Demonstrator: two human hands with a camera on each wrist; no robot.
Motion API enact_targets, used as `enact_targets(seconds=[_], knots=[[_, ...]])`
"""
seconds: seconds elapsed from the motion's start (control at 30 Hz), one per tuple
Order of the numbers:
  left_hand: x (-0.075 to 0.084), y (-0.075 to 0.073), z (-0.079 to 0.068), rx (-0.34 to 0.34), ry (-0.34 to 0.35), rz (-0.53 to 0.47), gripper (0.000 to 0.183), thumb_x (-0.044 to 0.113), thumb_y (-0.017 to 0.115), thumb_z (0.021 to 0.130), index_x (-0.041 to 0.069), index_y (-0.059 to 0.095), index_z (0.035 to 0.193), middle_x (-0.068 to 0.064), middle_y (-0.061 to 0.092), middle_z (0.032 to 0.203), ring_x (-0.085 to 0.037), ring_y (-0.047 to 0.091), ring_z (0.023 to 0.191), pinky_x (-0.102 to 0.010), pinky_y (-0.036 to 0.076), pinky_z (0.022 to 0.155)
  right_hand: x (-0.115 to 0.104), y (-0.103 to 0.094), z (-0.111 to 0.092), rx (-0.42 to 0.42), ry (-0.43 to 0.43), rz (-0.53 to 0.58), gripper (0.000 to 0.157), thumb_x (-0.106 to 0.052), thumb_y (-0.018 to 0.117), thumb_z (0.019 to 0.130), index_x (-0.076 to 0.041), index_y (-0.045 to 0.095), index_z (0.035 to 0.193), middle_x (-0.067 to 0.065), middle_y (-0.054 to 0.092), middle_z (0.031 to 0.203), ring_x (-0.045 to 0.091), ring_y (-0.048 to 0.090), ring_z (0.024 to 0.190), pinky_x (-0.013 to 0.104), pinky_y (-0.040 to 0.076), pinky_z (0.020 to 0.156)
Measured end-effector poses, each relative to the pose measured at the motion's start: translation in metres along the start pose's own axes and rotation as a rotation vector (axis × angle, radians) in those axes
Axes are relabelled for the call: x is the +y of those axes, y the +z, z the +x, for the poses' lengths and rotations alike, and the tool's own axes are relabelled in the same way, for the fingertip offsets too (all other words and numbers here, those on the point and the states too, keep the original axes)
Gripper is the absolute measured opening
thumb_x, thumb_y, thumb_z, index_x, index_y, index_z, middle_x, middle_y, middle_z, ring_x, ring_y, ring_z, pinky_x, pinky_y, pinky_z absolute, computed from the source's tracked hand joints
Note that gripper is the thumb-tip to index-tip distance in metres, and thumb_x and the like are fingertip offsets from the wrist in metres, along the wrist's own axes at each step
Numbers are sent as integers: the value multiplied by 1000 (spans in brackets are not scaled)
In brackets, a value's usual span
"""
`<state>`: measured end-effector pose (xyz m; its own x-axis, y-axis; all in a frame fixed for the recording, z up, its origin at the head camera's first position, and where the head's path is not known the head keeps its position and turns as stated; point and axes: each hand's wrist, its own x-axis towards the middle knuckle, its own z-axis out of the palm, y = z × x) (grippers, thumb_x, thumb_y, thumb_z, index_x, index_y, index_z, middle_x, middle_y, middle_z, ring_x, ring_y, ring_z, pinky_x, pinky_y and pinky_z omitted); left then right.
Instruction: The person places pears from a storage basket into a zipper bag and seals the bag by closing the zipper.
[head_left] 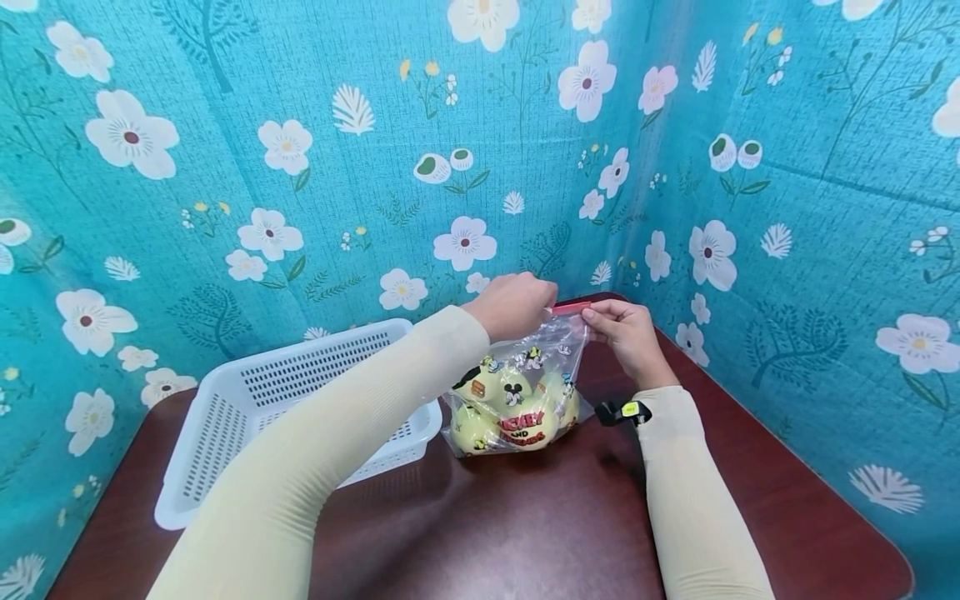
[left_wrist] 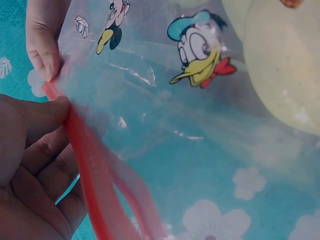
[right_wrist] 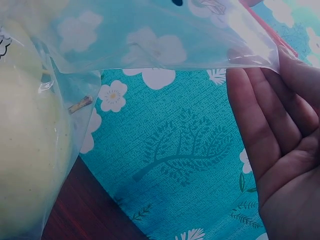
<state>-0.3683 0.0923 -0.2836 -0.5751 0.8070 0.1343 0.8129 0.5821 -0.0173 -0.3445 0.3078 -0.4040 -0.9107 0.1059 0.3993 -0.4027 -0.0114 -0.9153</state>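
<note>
A clear zip bag [head_left: 517,417] printed with cartoon characters stands on the table, holding several pale yellow-green pears [head_left: 474,432]. Along its top runs a red zip strip [left_wrist: 82,145]; below the left thumb in the left wrist view, the two strip edges part with a gap. My left hand [head_left: 517,304] pinches this strip between thumb and fingers. At the bag's top right corner, my right hand [head_left: 622,333] pinches the edge, its other fingers [right_wrist: 250,115] extended behind the plastic. A brown stem [right_wrist: 81,105] shows through the bag in the right wrist view.
To the left of the bag sits a white slotted plastic basket [head_left: 217,400], partly covered by the left sleeve [head_left: 300,467]. The dark red table [head_left: 510,525] meets a blue flowered cloth [head_left: 360,192] at the back and right. A black strap [head_left: 622,412] circles the right wrist.
</note>
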Motion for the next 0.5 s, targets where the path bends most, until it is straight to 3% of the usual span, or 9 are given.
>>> enact_targets(seconds=[0.5], knots=[[-3,1,-3,-1,-8,-31,8,19,62,97,14,66,102,4,65,88,-10,59,75,-24,49,68,2,-1,0,2,-1,-5,26,-19,72,88,3,72,103,7,72,91,18,68,77,28,56,70]])
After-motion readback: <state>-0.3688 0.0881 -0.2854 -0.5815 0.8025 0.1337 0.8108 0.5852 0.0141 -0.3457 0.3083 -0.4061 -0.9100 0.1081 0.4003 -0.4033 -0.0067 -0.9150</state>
